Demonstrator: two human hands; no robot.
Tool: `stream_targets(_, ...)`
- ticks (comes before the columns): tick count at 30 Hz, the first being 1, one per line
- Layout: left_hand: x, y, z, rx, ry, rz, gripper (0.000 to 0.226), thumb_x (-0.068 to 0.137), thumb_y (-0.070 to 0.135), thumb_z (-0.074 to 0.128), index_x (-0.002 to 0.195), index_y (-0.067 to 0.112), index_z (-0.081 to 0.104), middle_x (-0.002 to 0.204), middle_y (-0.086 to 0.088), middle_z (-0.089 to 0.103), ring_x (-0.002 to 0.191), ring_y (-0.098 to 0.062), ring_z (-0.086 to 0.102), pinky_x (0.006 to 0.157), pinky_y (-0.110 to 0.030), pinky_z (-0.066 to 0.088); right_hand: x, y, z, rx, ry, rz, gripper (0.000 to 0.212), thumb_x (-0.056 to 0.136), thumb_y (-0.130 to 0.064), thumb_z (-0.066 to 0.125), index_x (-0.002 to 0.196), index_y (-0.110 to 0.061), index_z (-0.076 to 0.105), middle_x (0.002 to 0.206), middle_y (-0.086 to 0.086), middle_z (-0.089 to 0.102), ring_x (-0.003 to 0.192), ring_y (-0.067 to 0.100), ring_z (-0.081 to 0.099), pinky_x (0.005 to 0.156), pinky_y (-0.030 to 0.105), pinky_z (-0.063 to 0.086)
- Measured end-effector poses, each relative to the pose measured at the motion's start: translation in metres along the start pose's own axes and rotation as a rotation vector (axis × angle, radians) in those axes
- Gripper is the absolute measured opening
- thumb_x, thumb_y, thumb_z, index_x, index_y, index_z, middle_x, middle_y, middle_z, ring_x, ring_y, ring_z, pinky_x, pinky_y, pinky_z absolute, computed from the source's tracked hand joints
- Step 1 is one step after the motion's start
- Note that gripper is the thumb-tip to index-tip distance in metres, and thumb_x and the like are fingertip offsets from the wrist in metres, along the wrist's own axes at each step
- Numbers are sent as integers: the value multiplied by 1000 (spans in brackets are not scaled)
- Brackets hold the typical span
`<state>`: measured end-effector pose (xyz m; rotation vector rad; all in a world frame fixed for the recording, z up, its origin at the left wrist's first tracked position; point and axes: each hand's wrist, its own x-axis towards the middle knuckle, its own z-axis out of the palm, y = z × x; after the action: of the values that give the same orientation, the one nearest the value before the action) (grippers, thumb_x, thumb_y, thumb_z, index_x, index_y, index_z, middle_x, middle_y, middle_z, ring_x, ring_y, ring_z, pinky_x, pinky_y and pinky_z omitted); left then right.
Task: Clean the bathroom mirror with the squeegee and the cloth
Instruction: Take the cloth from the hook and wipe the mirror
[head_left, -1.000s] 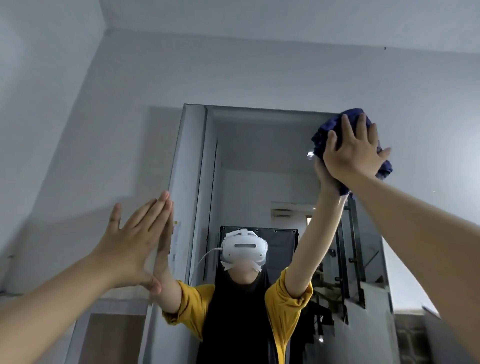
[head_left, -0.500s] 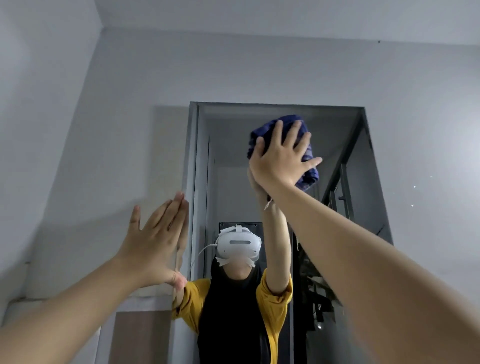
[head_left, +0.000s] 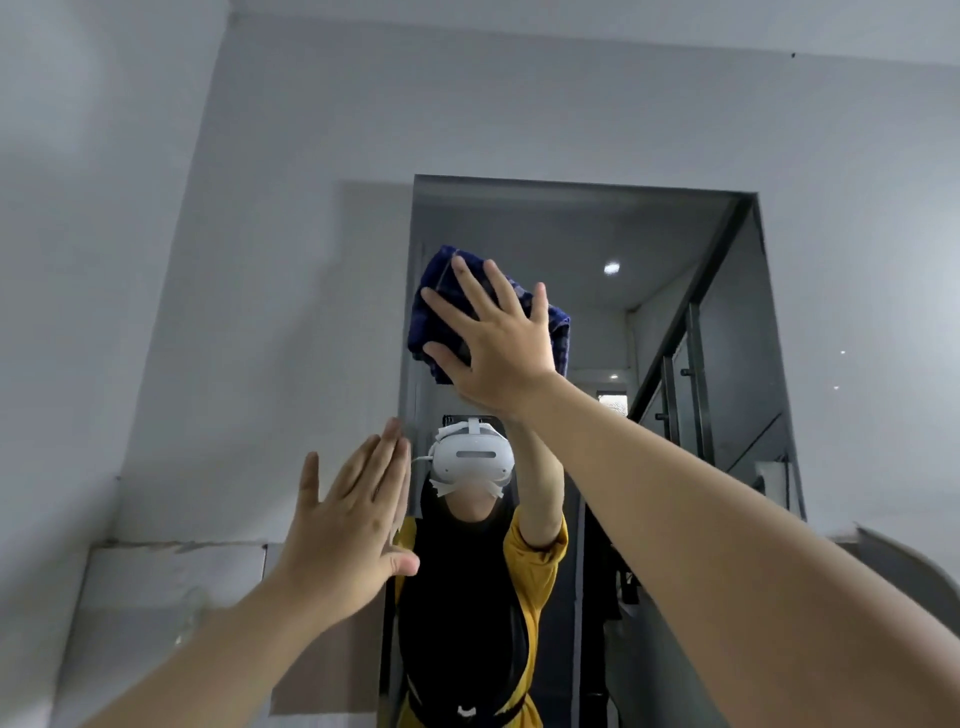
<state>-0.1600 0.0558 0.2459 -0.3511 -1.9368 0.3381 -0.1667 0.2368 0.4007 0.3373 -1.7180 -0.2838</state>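
Right hand spread flat, fingers splayed, palm pressing a bunched dark blue cloth against the upper left part of the mirror, close to its left edge. Left hand open and empty, fingers straight and close together, held up flat at the mirror's left edge, lower down and well apart from the cloth. Reflected in the glass: a white headset, yellow sleeves, a black top.
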Motion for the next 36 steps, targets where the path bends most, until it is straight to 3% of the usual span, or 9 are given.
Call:
stream_targets(5, 2, 1, 0, 37, -13, -9, 131, 39, 79, 63, 142, 4, 29, 152, -12, 24, 135, -26, 26, 93, -65, 22, -36, 54, -5, -54, -13, 39, 58, 90, -62, 34, 145, -45, 25, 161, -5, 14, 147, 27, 11, 109, 68, 15)
stream_targets(11, 1, 10, 1, 19, 7, -90, 131, 42, 67, 73, 145, 10, 18, 155, -3, 5, 139, -22, 15, 100, -64, 21, -89, 148, -17, -90, 32, 328, 59, 90, -63, 28, 146, -45, 22, 161, -4, 16, 146, 27, 17, 106, 63, 21)
stream_targets(17, 1, 21, -10, 68, -72, -158, 137, 33, 71, 75, 143, 6, 25, 153, -9, 18, 138, -23, 17, 101, -64, 19, -137, 191, -19, -6, 35, 678, 57, 93, -60, 27, 147, -45, 16, 162, -2, 9, 147, 28, 9, 108, 67, 14)
stream_targets(19, -1, 25, -13, 70, -55, -151, 131, 36, 69, 76, 141, 5, 30, 151, -10, 24, 136, -27, 29, 102, -63, 15, -140, 176, -16, 49, 62, 849, 57, 94, -59, 25, 148, -43, 15, 162, -1, 8, 148, 29, 7, 108, 69, 12)
stream_targets(23, -14, 32, -16, 22, 18, -152, 114, 44, 54, 83, 136, 2, 41, 145, -14, 37, 128, -32, 43, 110, -50, -8, -133, 125, -9, 143, 72, 1082, 59, 95, -57, 20, 150, -39, 9, 162, 2, -1, 148, 32, 0, 107, 73, 7)
stream_targets(26, -28, 34, -10, 12, -35, -107, 119, 45, 60, 80, 141, 7, 34, 150, -9, 30, 132, -26, 38, 107, -58, 6, -125, 85, -5, 176, 47, 1020, 59, 96, -56, 19, 151, -38, 5, 162, 3, -6, 147, 33, -5, 106, 73, 3)
stream_targets(29, -40, 36, -2, -3, -94, -55, 130, 38, 73, 72, 142, 8, 29, 153, -9, 25, 136, -23, 28, 108, -53, -1, -109, 38, 1, 179, 16, 887, 61, 96, -57, 19, 150, -37, 2, 161, 4, -10, 147, 33, -7, 105, 73, 1)
stream_targets(32, -46, 37, 8, -12, -165, -41, 143, 30, 76, 71, 145, 8, 22, 156, -6, 8, 138, -22, 19, 107, -61, 11, -87, -8, 4, 187, 4, 754, 61, 96, -55, 21, 151, -34, 4, 161, 6, -9, 147, 35, -6, 104, 74, 1)
stream_targets(36, -47, 37, 12, -24, -176, -55, 149, 16, 72, 75, 141, 6, 31, 151, -11, 28, 131, -27, 38, 97, -63, 21, -59, -60, 11, 195, -22, 510, 59, 97, -52, 25, 151, -33, 10, 162, 7, -6, 147, 35, -5, 105, 73, 1)
